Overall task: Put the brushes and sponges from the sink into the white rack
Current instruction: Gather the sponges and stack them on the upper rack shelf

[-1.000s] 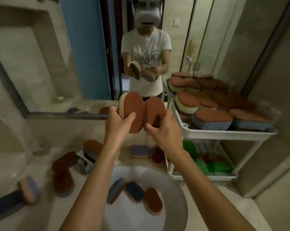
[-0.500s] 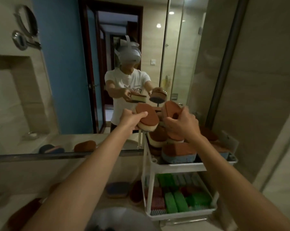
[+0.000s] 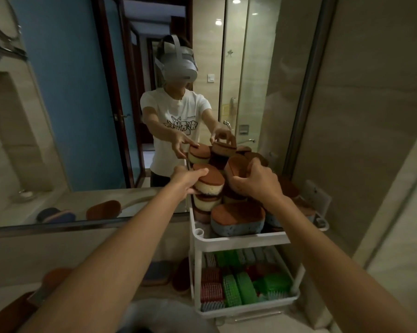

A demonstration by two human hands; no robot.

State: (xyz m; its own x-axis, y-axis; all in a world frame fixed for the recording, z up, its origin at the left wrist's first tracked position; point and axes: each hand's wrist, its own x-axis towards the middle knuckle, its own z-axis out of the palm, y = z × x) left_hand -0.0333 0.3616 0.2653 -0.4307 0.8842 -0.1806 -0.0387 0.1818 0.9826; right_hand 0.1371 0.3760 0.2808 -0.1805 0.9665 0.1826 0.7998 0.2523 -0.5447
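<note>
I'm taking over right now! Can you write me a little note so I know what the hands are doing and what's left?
Left grip holds a yellow-bottomed sponge above the rack's pile.
Right grip holds a tilted brown-topped sponge beside it.
White rack: top shelf heaped with sponges, lower shelf full of brushes.
Done: many stored; these two not released.
Left: set both down; counter sponges wait beside the rack; the sink hardly shows.

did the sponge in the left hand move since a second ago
Yes: the yellow sponge in the left hand went right, from beside the white rack to over its top tier.
</note>
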